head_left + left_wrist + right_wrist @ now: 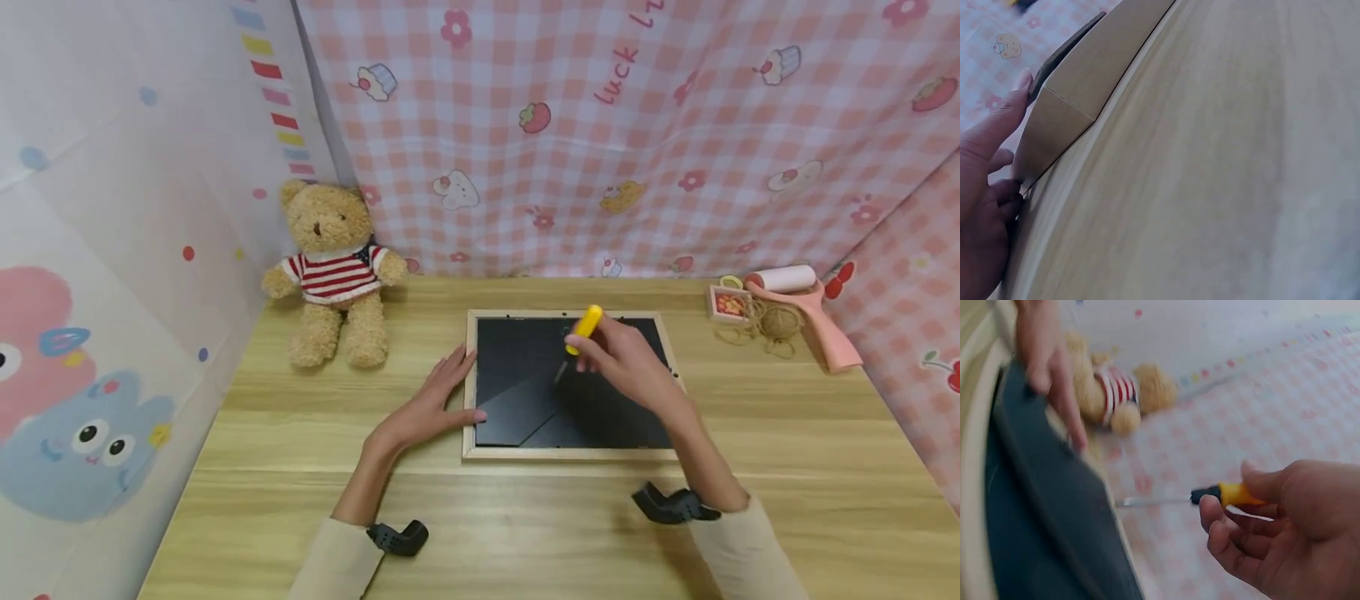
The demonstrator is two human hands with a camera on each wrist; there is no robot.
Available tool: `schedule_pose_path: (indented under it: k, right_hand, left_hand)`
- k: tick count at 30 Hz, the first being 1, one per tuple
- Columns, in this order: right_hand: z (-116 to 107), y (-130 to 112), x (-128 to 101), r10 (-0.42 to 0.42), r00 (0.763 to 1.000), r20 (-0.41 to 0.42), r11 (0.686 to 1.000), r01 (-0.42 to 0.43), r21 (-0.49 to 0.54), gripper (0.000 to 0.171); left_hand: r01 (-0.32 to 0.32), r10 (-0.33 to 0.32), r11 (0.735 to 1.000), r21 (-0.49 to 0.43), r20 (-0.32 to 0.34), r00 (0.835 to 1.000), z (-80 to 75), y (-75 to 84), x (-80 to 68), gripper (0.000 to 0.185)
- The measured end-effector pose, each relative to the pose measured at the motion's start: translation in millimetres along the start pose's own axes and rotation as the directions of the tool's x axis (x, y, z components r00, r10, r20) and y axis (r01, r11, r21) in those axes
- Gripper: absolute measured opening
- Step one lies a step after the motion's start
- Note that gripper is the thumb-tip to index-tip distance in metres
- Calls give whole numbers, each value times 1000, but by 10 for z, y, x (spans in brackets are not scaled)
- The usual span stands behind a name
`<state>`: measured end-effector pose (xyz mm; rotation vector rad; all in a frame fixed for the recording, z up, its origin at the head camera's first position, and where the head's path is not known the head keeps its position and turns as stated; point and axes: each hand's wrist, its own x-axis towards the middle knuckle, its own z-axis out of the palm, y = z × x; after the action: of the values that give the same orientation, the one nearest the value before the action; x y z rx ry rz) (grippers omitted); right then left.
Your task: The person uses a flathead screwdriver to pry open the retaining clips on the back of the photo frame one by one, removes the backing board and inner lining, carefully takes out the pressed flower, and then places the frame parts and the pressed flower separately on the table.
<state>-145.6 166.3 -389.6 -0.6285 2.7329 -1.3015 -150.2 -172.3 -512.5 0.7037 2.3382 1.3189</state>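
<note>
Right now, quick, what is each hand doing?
Left hand: open, its straight fingers rest on the left edge of the picture frame.
Right hand: closed, holding the yellow screwdriver over the frame.

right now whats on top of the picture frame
The left hand rests on the left edge of the picture frame. The right hand holds a yellow screwdriver over its black backing. Whether the tip touches the backing cannot be told.

Light wooden table, bearing a framed black board at centre, teddy bear at ten o'clock, twine ball, lint roller and small box at two o'clock.
</note>
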Motion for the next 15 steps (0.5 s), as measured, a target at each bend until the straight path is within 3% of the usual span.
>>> schedule_pose_path:
  k: [3,6,9,13,15]
  right_hand:
    - [-271,213,-396,8,999,-43,999,-11,-52,16]
    - [-564,476,-739,45,999,-21,987,-47,-152,19]
    - [-886,886,-1071,131,991,26,938,-116,-325,26]
    - [-1357,1847,-1604,241,969,60,824,-171,-541,42]
    - [-1619,2526,-1907,289,955,64,781,-196,-593,47]
  left_hand:
    - [-5,5,1000,12,10,1000,-8,41,-8,107]
    - [-2,2,1000,17,5,1000,-2,42,-9,108]
    - [-5,5,1000,11,-8,1000,8,16,-2,109]
    - [-8,8,1000,24,-1,1000,6,34,13,107]
    - [-2,2,1000,17,1,1000,16,33,25,107]
